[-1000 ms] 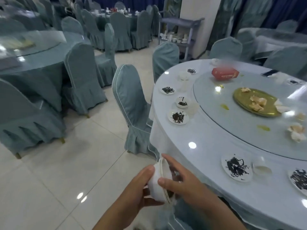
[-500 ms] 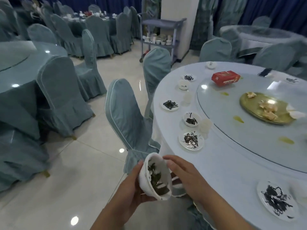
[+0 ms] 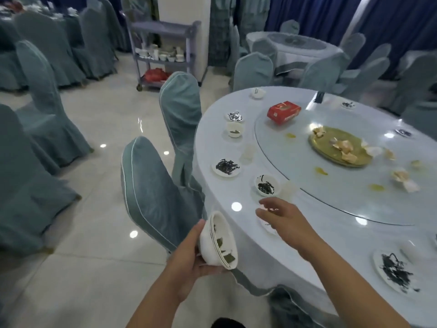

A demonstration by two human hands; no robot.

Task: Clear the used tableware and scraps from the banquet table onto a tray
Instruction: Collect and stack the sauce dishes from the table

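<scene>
Left hand (image 3: 189, 259) cups stack of small white ceramic bowls (image 3: 218, 240) off table edge, tilted, green leaf scraps inside — fingers wrapped under base, thumb on outer wall. Right hand (image 3: 283, 218) over round table with pale blue cloth (image 3: 236, 190), fingers spread, holding nothing; blurred white saucer (image 3: 267, 227) partly hidden beneath it. Small white bowl with dark scraps (image 3: 266, 185) just beyond. Likely light, stiff, glazed-slick, chippable — pinch rim or cup underside, nest gently. No tray visible.
</scene>
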